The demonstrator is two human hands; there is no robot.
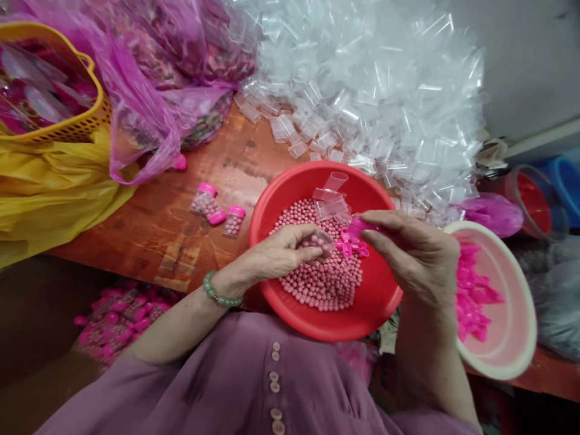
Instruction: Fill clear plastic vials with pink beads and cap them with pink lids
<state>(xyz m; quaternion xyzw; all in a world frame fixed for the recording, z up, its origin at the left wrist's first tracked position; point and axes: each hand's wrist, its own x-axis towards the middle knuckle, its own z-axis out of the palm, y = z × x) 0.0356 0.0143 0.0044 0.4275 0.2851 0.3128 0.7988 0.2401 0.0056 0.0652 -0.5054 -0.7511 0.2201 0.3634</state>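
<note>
My left hand is closed around a small clear plastic container with pink beads in it, held above a red basin. Between the thumb and fingers of my right hand is a bright pink cap, a short way right of the container. Round pink beads lie in the basin, along with small pink spoons and a few clear empty containers. On the table to the left lie filled containers with pink caps.
Clear containers are heaped at the back. A pale basin with pink pieces stands at right. Purple bags, a yellow basket and yellow bag fill the left. Filled pink-capped containers lie below the table.
</note>
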